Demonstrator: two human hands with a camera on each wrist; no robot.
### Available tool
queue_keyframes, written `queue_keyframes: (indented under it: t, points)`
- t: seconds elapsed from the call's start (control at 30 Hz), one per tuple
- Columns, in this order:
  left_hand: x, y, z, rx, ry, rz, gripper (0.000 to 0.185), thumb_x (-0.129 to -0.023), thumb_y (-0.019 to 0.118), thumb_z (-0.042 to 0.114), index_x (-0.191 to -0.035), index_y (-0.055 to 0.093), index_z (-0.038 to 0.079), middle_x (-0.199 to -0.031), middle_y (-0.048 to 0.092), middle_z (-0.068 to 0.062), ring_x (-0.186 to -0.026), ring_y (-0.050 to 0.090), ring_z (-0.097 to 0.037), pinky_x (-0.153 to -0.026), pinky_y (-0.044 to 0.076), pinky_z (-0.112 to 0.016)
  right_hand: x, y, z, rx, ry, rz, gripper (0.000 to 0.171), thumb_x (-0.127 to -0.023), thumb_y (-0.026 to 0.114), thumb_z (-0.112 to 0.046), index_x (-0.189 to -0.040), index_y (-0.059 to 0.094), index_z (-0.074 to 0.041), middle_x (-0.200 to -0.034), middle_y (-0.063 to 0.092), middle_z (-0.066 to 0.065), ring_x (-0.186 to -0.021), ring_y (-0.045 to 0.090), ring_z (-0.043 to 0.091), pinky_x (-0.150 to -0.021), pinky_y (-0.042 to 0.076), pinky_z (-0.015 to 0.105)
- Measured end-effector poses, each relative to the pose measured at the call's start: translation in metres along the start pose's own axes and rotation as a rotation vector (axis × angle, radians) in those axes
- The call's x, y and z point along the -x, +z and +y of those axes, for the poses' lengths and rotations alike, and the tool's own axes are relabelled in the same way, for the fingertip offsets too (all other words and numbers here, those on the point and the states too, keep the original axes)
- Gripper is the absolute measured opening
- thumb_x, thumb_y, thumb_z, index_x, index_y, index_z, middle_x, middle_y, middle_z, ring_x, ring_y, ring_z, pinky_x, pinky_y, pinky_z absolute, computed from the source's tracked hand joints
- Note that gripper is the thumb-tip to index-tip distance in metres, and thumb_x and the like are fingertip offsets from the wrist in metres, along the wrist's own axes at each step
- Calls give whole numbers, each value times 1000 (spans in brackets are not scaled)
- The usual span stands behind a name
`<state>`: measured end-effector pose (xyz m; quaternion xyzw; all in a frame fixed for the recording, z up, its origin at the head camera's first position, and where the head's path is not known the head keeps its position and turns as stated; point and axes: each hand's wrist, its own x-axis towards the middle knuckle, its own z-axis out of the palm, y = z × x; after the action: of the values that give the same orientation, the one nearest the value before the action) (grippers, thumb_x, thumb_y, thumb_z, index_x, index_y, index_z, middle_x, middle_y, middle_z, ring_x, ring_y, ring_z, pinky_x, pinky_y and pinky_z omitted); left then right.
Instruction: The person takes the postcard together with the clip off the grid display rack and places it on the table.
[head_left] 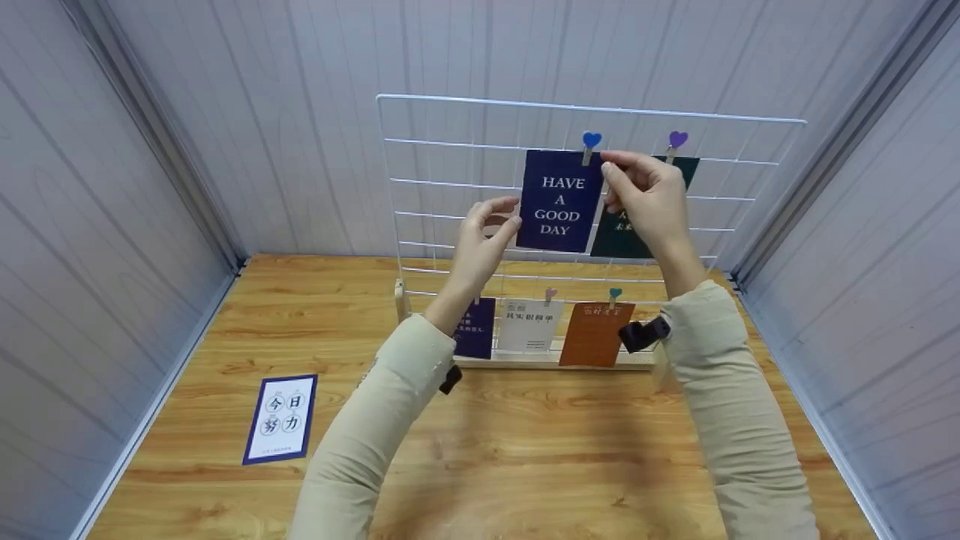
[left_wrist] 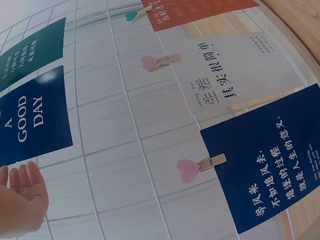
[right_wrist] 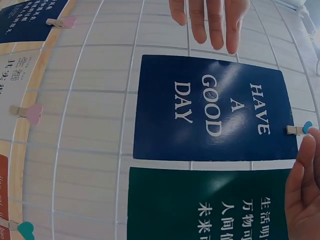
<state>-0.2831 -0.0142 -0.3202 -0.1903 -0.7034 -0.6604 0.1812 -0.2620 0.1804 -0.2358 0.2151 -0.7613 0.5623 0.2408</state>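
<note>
A dark blue "HAVE A GOOD DAY" card [head_left: 559, 201] hangs on a white wire grid rack [head_left: 457, 184], held at its top by a wooden clip with a blue heart [head_left: 592, 140]. My left hand [head_left: 484, 240] is at the card's left edge, fingers extended; whether they touch it is hard to tell. Beside the card's upper right corner is my right hand [head_left: 651, 196], its fingertips close to the clip in the right wrist view. Behind that hand hangs a dark green card [right_wrist: 210, 202], partly covered in the head view, under a purple heart clip [head_left: 678, 140].
Lower on the rack hang another blue card [left_wrist: 270, 160], a white card [head_left: 529, 326] and an orange card [head_left: 596, 334], with heart clips. A white card with a blue border [head_left: 281, 420] lies on the wooden table [head_left: 525, 465], left of my left sleeve. Ribbed panels surround the table.
</note>
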Motion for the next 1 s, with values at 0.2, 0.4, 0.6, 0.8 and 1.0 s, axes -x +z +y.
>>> queue_keyframes:
  t: [0.2, 0.4, 0.6, 0.8, 1.0]
  points:
    - [-2, 1, -1, -11, 23, 0, 30, -86, 54, 6, -115, 54, -1, -105, 50, -10, -91, 50, -18, -75, 44, -27, -7, 2, -6, 26, 10, 11, 24, -87, 54, -8, -108, 59, 4, -65, 53, 11, -54, 49, 14, -54, 45, 20]
    - [-5, 3, -1, -21, 3, 4, 31, -86, 55, 8, -116, 54, 2, -106, 49, -9, -93, 49, -17, -75, 44, -25, -14, 2, -4, -10, 53, 27, 26, -86, 55, -7, -110, 58, 4, -62, 52, 8, -53, 50, 14, -53, 45, 18]
    - [-6, 8, -1, -21, -13, 10, 30, -85, 56, 6, -114, 55, -1, -105, 50, -9, -90, 50, -18, -72, 45, -23, -25, -2, 15, -27, 90, 33, 29, -86, 57, -13, -113, 58, -2, -63, 52, 11, -53, 51, 16, -53, 46, 20]
    - [-8, 10, 1, -54, -32, 3, 31, -85, 56, 6, -115, 55, -3, -103, 51, -10, -85, 50, -16, -68, 45, -21, -41, -5, 50, -37, 128, -21, 34, -86, 57, -27, -117, 57, -12, -68, 55, 15, -57, 54, 21, -55, 48, 22]
    - [-8, 12, 1, -55, -39, 8, 28, -85, 55, 5, -112, 56, -4, -102, 50, -10, -84, 48, -16, -67, 44, -21, -36, 0, 24, 20, 138, -58, 32, -90, 52, -22, -117, 56, -6, -67, 55, 13, -56, 53, 19, -56, 48, 22]
